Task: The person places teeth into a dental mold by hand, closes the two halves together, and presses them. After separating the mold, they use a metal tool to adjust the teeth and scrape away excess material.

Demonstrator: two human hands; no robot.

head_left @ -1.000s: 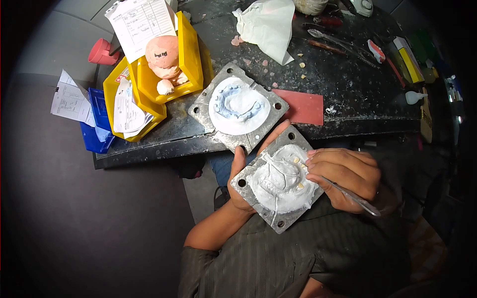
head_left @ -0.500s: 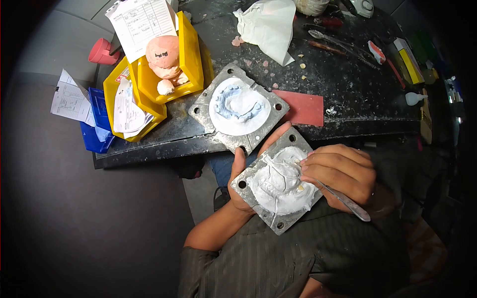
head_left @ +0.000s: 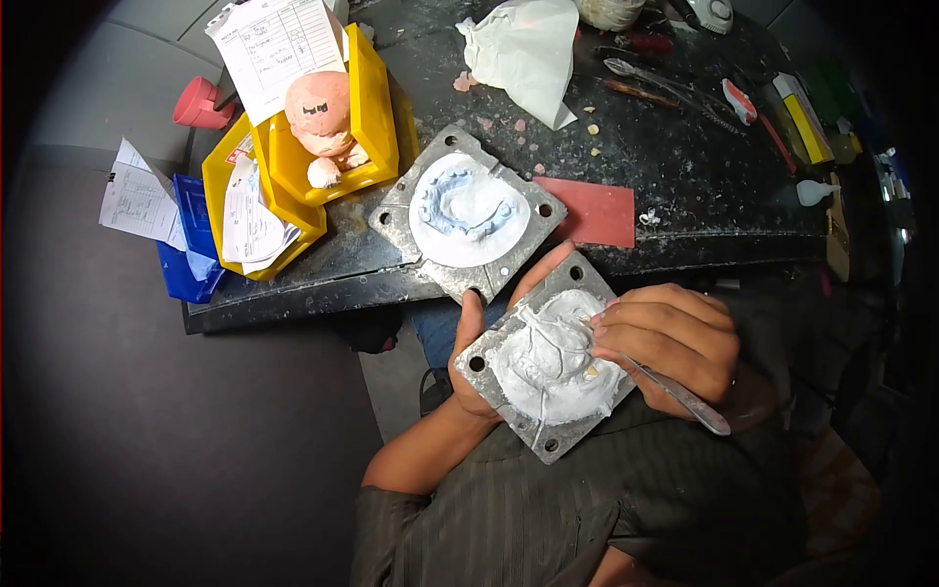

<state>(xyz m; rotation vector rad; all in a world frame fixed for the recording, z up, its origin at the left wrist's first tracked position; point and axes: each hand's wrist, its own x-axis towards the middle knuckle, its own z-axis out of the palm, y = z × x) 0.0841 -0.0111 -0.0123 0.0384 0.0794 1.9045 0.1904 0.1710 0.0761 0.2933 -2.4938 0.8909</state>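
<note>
My left hand grips a square metal dental flask half from its left side and beneath, the thumb along its edge. White plaster with raised ridges fills its middle, and a small yellowish piece shows in it. In my right hand is a slim metal spatula, its handle pointing down and right; the fingertips are at the plaster's right side and hide the working end. Just beyond lies the other flask half, holding white plaster with a bluish, arch-shaped dental cast.
A red wax sheet lies beside the far flask half. Yellow bins with papers and pink plaster pieces stand at left, near blue bins. White cloth or paper and metal tongs lie at the back of the black bench.
Hardly anything differs. Both hands, the flask half and the spatula keep the same place; the bench contents appear shifted very slightly left in view.
</note>
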